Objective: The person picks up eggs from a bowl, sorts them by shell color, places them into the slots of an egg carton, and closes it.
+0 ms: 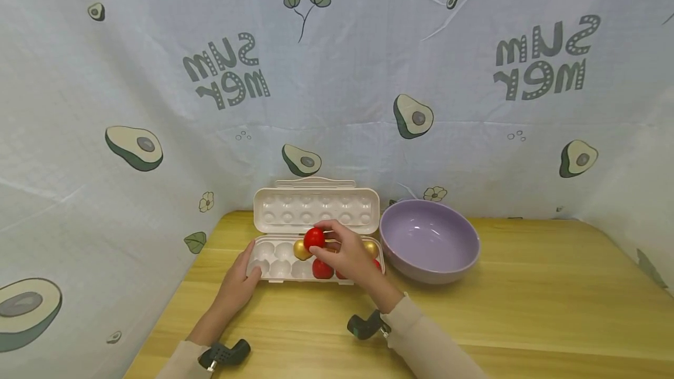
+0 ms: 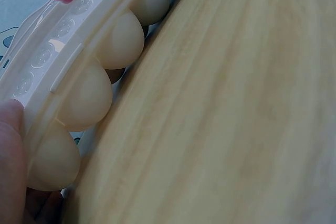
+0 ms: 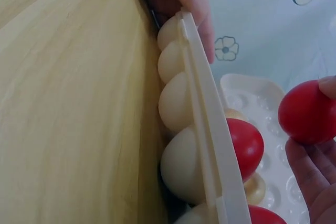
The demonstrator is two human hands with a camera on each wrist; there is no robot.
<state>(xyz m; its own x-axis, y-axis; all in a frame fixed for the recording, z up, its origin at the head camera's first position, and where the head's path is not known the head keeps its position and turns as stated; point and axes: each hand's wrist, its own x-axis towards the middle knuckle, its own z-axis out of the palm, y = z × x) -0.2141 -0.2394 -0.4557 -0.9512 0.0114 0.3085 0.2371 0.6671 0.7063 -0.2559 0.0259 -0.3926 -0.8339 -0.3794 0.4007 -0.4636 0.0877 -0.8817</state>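
An open plastic egg carton [image 1: 281, 269] lies on the table, its dimpled lid [image 1: 316, 224] tipped back behind it. My left hand [image 1: 237, 283] holds the carton's left end, the thumb over its rim. My right hand [image 1: 351, 255] pinches a red egg [image 3: 306, 112] between thumb and fingers, raised above the cups. Just beneath that egg, in the head view, a gold egg [image 1: 300, 250] sits in the back row. Another gold egg [image 1: 371, 248] is at the right end of that row. Red eggs [image 1: 322, 269] fill the right part of the front row, partly hidden by my right hand. The left cups hold nothing.
A purple bowl [image 1: 437, 271] stands close to the carton's right end. Behind them hangs a pale curtain [image 1: 347, 98] printed with avocados and lettering. The wooden table [image 1: 547, 291] extends to the right and toward me. Dark wrist devices [image 1: 365, 325] sit at both sleeves.
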